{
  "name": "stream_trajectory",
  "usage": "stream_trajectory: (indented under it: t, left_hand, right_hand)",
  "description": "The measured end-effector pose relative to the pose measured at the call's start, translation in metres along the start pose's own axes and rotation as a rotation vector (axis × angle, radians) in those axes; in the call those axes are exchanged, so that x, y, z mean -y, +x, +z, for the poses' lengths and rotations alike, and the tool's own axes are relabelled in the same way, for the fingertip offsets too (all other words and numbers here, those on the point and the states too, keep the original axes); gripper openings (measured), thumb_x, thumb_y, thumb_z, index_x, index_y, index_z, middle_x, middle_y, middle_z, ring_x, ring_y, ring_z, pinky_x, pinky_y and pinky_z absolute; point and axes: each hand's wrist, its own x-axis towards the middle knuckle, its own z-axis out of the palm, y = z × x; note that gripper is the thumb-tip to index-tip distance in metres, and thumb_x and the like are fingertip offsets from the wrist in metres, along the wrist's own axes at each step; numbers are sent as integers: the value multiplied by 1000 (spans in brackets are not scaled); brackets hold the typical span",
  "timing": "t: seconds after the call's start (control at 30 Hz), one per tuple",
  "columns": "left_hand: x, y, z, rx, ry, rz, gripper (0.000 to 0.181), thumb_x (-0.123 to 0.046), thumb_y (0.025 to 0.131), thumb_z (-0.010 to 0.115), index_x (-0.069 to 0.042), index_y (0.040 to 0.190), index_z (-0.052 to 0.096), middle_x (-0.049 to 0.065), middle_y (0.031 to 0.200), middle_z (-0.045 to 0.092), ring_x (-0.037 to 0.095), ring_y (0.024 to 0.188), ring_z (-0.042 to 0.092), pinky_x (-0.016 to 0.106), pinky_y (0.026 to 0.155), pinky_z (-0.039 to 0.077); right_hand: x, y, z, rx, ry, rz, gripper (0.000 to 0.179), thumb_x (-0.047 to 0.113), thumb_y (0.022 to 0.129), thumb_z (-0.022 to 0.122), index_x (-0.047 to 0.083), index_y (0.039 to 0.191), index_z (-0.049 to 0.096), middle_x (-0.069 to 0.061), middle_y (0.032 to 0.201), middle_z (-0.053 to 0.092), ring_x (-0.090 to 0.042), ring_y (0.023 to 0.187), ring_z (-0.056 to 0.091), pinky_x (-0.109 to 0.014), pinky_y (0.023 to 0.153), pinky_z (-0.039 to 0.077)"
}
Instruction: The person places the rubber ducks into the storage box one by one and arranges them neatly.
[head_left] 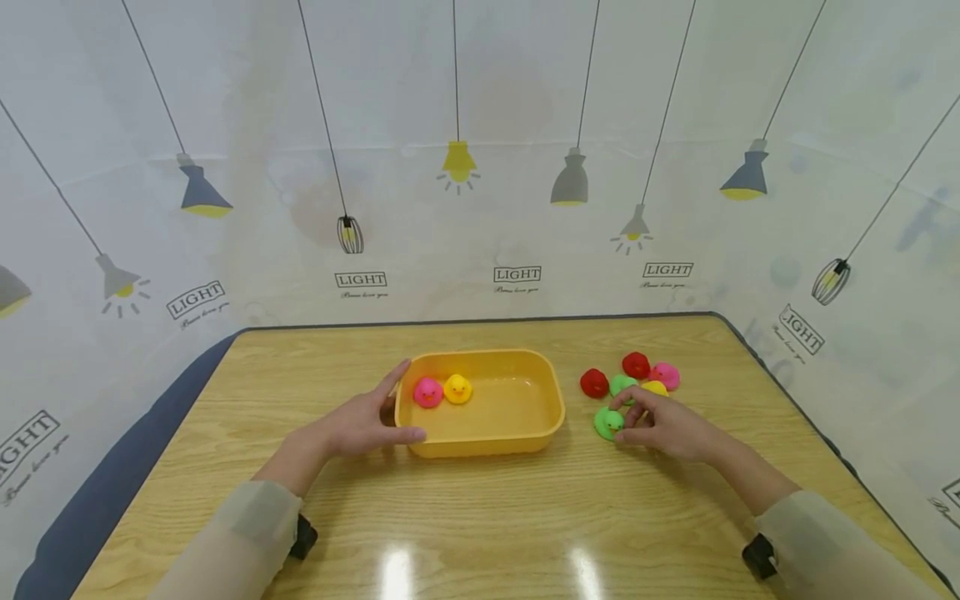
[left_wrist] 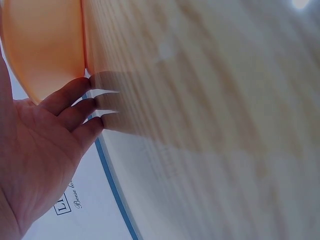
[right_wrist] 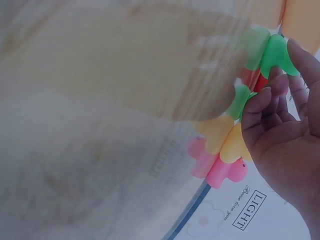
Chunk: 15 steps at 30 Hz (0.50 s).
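My left hand [head_left: 367, 421] holds the left end of a yellow plastic basin [head_left: 480, 446], thumb at the front rim and index finger near the back corner. In the left wrist view, its other fingers [left_wrist: 82, 107] reach under the orange-looking basin wall [left_wrist: 45, 40]. Inside the basin sit a pink rubber duck [head_left: 428, 392] and a yellow rubber duck [head_left: 457, 389]. Right of the basin, my right hand [head_left: 671, 425] pinches a green rubber duck [head_left: 609, 423] on the table between thumb and index finger. The right wrist view shows the thumb against this green duck [right_wrist: 275, 55].
Behind the right hand stand two red ducks [head_left: 595, 383], another green duck [head_left: 622, 384], a yellow duck [head_left: 656, 388] partly hidden by the hand, and a pink duck [head_left: 665, 376]. A lamp-printed curtain [head_left: 517, 208] encloses the wooden table [head_left: 480, 517] at the back and sides.
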Motion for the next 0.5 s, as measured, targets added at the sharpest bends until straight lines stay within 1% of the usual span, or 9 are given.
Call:
stream_trajectory:
  t: [0.17,0.3,0.43,0.5]
  left_hand:
    - [-2,-1,0,1,2,-2,122,-70,89,81,-46,176,-2,20,171,47,45,155,49,67,130,35]
    - [-3,-2,0,3,9,8,123,-70,90,80,-43,176,-3,21,171,47,46,155,49,68,129,35]
    - [-4,-2,0,2,8,4,124,-70,90,81,-44,176,-3,22,172,46,46,154,49,69,129,36]
    - [-4,-2,0,1,9,0,124,-71,89,81,-44,176,-3,22,172,46,45,154,50,69,128,36]
  right_hand:
    - [0,-1,1,-14,-8,-12,39,24,99,84,13,129,63,-8,102,65,-20,79,58,-24,64,50]
    - [1,-3,0,-47,-11,-40,39,23,99,84,12,131,65,-7,102,66,-16,76,58,-23,64,49]
    - [10,-4,-1,-86,5,-91,38,21,100,83,9,130,65,-8,102,67,-13,73,56,-22,63,49]
    - [17,-3,-2,-102,15,-116,37,21,99,84,8,129,65,-8,102,67,-13,73,56,-22,63,49]
